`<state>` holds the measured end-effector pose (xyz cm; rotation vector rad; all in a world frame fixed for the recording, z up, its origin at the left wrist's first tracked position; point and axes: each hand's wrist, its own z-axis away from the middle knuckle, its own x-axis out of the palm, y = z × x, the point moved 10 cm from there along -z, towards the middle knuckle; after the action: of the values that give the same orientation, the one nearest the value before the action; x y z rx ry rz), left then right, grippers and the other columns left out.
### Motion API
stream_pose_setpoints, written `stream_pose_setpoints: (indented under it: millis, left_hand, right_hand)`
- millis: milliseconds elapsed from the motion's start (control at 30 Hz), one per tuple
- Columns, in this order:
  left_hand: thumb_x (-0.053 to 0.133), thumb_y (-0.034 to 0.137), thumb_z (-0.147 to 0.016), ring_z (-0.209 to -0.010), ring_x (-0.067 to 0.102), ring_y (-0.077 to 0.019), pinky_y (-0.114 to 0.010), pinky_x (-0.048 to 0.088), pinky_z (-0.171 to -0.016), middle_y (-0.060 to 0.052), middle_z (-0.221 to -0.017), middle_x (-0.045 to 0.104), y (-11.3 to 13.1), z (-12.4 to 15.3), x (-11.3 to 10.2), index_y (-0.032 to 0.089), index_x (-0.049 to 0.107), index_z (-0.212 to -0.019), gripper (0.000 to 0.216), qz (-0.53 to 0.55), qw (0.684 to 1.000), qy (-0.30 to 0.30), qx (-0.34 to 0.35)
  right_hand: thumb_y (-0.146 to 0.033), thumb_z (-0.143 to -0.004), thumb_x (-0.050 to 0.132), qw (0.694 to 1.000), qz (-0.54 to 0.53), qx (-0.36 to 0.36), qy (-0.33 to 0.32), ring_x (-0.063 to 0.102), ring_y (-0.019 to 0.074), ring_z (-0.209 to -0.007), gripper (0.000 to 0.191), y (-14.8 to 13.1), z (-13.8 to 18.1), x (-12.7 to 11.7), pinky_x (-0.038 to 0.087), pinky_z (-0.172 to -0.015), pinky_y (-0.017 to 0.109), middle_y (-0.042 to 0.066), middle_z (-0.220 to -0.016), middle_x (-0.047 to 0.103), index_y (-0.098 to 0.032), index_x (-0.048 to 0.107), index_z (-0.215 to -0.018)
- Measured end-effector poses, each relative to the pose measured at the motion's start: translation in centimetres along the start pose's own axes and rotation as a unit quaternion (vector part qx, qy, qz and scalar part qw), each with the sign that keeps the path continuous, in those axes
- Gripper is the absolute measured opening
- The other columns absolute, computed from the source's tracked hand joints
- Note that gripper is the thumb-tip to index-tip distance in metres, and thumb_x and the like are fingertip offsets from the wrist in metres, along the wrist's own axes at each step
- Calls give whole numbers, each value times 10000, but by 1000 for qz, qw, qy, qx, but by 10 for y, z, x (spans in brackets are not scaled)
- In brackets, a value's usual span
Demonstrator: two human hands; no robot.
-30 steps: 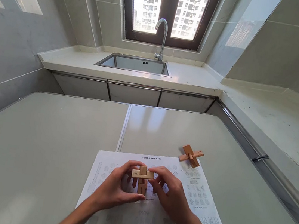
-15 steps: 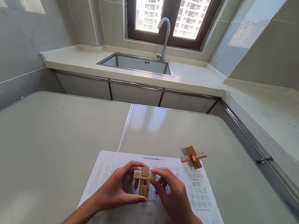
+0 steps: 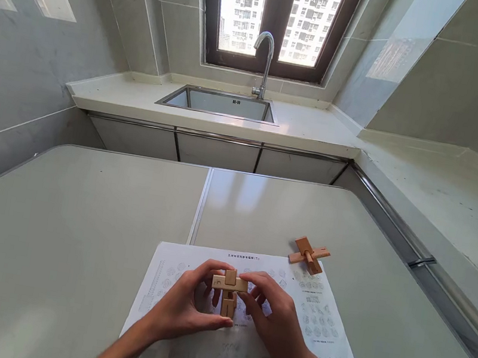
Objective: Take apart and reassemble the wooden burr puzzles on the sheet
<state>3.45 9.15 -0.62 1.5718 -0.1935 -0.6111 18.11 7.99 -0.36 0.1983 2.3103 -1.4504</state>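
Note:
A light wooden interlocking puzzle [image 3: 230, 285], made of crossed notched sticks, is held up over a printed sheet [image 3: 248, 350]. My left hand [image 3: 194, 302] grips it from the left, thumb under its lower end and fingers behind its upper part. With thumb and index finger, my right hand [image 3: 271, 305] pinches the right end of the crosswise stick. A second, redder wooden puzzle [image 3: 309, 255] of crossed sticks lies at the sheet's upper right corner, apart from both hands. The sheet carries small diagrams and text, partly covered by my hands.
The sheet lies on a pale table [image 3: 75, 238] with a seam [image 3: 200, 206] running away from me. Beyond it stand a white counter [image 3: 311, 124], a steel sink [image 3: 228, 104] and a tap [image 3: 266, 65] below a window. Another counter [image 3: 455, 189] runs along the right.
The view has tilted slightly, so the whole scene sits a little lower. Both hands keep their hold on the light puzzle, with almost no movement.

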Motion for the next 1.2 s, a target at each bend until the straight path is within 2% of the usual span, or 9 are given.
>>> stream_pose_setpoints:
  millis: [133, 267, 333, 500, 667, 767, 867, 1067, 1200]
  left_hand:
    - [885, 359, -777, -782, 570, -158, -289, 494, -731, -9, -943, 669, -2, 1, -9, 247, 567, -1268, 596, 8, 999, 37, -20]
    - [865, 370, -795, -752, 561, -143, -284, 491, -728, 0, -933, 670, -7, 1, -18, 233, 554, -1264, 579, 52, 995, 78, -45]
    - [860, 365, -797, -758, 564, -142, -286, 498, -739, -7, -960, 677, -10, 1, -21, 231, 551, -1270, 580, 66, 992, 96, -55]
    - [857, 361, -797, -827, 614, -165, -297, 513, -766, -35, -1042, 698, -14, 2, -25, 233, 541, -1283, 594, 74, 988, 119, -60]
    - [854, 374, -808, -854, 637, -174, -288, 512, -749, -43, -1067, 704, -14, 0, -22, 237, 539, -1290, 591, 65, 990, 113, -51]
    - [857, 375, -809, -899, 656, -186, -292, 517, -771, -50, -1093, 708, -16, 1, -22, 245, 533, -1304, 607, 67, 989, 117, -54]
    - [860, 381, -811, -936, 666, -193, -299, 524, -795, -65, -1160, 704, -18, 2, -25, 253, 517, -1320, 627, 84, 986, 132, -54]
    - [849, 384, -825, -831, 637, -158, -288, 514, -752, -49, -1091, 701, -19, 5, -29, 242, 511, -1317, 613, 97, 982, 155, -46]
    - [859, 397, -809, -851, 643, -165, -274, 502, -732, -54, -1093, 703, -18, 4, -28, 240, 509, -1321, 639, 98, 983, 152, -41]
  right_hand:
    - [-303, -1034, 606, 999, 3, 39, 13, 648, 142, -650, 295, 9, 1, -3, 560, -575, 265, 33, -1072, 712, -293, 546, -1323]
    - [-314, -1022, 610, 998, 26, 54, -3, 652, 147, -679, 143, 12, 0, -1, 532, -575, 270, 38, -1068, 688, -264, 578, -1153]
    - [-280, -989, 646, 997, 67, 39, -24, 654, 161, -700, 118, 9, 0, 3, 526, -603, 287, 31, -1026, 678, -256, 576, -1081]
    - [-219, -793, 827, 981, 181, -27, -62, 681, 232, -805, 395, 1, 2, 16, 532, -675, 336, 26, -958, 674, -243, 559, -1082]
    - [-179, -855, 766, 980, 184, -43, -65, 694, 233, -852, 264, 3, 5, 21, 530, -715, 335, 58, -1009, 698, -242, 621, -1066]
    - [-265, -941, 713, 991, 115, 6, -65, 670, 212, -789, 133, 7, 2, 15, 524, -701, 330, 63, -987, 705, -244, 663, -1063]
    - [-422, -973, 696, 989, -33, 133, -57, 630, 178, -678, 199, 24, 0, 9, 484, -602, 293, 43, -897, 698, -237, 669, -1041]
    - [-518, -956, 723, 912, -300, 274, -54, 598, 141, -666, 329, 45, 8, 16, 423, -572, 236, 17, -831, 691, -225, 639, -1078]
    - [-512, -927, 756, 904, -336, 261, -35, 610, 129, -732, 318, 43, 5, 10, 448, -590, 250, 113, -1385, 632, -221, 669, -1022]
